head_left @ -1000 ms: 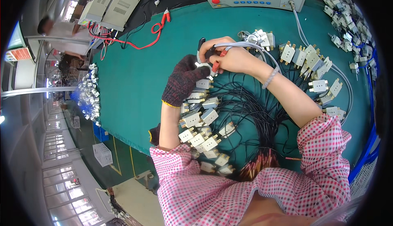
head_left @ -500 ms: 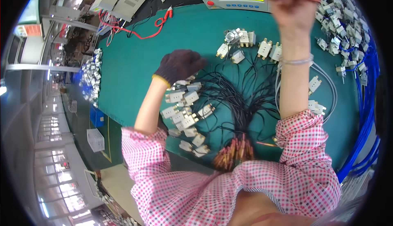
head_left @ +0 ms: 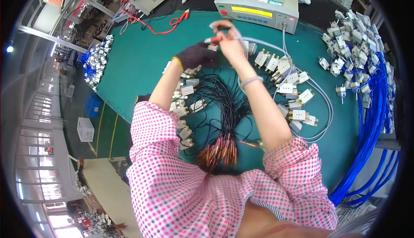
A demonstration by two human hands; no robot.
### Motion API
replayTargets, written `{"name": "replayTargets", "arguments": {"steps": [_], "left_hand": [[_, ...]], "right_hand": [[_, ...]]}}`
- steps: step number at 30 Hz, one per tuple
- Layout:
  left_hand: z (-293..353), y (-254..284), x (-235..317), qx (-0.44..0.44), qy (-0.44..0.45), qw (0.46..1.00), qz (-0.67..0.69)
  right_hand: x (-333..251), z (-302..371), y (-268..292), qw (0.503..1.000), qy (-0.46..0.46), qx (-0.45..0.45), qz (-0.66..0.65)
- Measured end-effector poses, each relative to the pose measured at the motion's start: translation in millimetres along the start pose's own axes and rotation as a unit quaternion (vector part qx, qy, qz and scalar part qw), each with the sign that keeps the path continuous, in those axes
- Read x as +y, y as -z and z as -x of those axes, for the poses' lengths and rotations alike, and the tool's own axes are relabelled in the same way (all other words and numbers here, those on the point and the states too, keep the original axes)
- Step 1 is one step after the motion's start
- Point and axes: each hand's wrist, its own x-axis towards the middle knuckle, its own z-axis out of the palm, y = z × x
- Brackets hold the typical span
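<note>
My left hand (head_left: 197, 58), in a dark knit glove with a yellow cuff edge, is curled over the left end of the arc of white plug connectors (head_left: 187, 90). What its fingers hold, if anything, is hidden. Close beside it, my bare right hand (head_left: 232, 45) grips a red-handled test probe (head_left: 214, 40), its end turned toward the glove. A grey cable (head_left: 263, 43) runs from there toward the tester (head_left: 258, 12). Thin black cables (head_left: 228, 104) fan from the connectors to a bundle with copper-coloured ends (head_left: 217, 152) near my body.
Grey connectors on blue cables (head_left: 375, 104) are heaped at the right edge, and another white-and-blue pile (head_left: 95, 61) lies far left. Red clip leads (head_left: 177, 21) lie on the green mat (head_left: 142, 65) at the back. Looped grey cable (head_left: 331, 113) lies right of the connectors.
My right hand has come down and left from in front of the tester to beside the glove, bringing the test probe. The view has shifted; the left hand stays over the connectors.
</note>
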Motion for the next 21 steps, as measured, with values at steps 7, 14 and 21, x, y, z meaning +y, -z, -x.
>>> {"name": "replayTargets", "arguments": {"steps": [7,14,21], "left_hand": [[40.3,25.9,-8.7,0.06,-0.037,0.983,0.171],[27.5,21.7,-21.4,0.114,-0.111,0.982,0.101],[26.7,22.4,-23.6,0.17,-0.111,0.978,0.042]], "right_hand": [[32.9,20.3,25.5,0.995,-0.003,-0.088,0.037],[18.3,25.4,8.4,0.992,-0.029,-0.096,0.079],[26.3,29.3,-8.7,0.989,0.009,-0.113,0.098]]}}
